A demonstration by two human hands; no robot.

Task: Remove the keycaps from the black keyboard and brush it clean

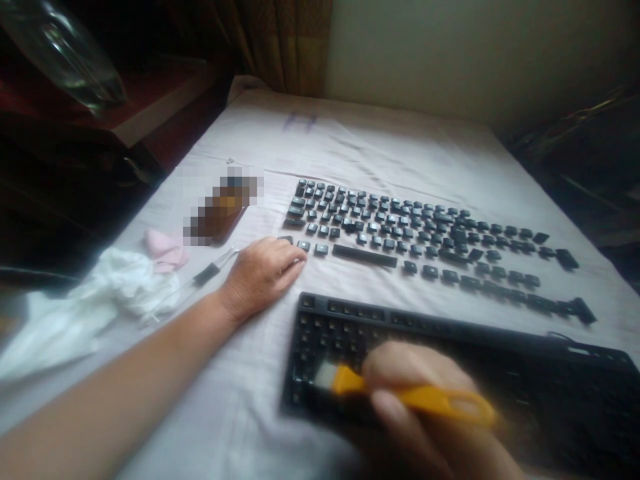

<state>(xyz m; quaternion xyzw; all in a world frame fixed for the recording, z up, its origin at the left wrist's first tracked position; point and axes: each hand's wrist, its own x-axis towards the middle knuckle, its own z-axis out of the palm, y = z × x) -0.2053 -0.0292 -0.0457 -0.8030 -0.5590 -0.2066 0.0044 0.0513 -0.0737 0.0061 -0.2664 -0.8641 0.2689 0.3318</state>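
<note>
My right hand (pixel 420 373), blurred by motion, grips a yellow brush (pixel 425 400) with pale bristles. The bristles are at the left part of a black keyboard (pixel 345 333), whose keycaps are off where I can see it clearly. My left hand (pixel 265 273) rests on the cloth beyond the keyboard's left corner, its fingers curled in and their undersides hidden. Loose black keycaps (pixel 370 217) lie in rows like a keyboard layout, the nearest ones by my left fingertips. The long space bar (pixel 365 256) lies in the front part of these rows.
A small wire tool with a black handle (pixel 207 273) lies beside my left wrist. Further left are a white cloth (pixel 115 283), a pink cloth (pixel 165 250) and a partly pixelated phone-like object (pixel 220 213). A clear bottle (pixel 75 60) is at upper left. Pale fabric (pixel 360 147) covers the surface.
</note>
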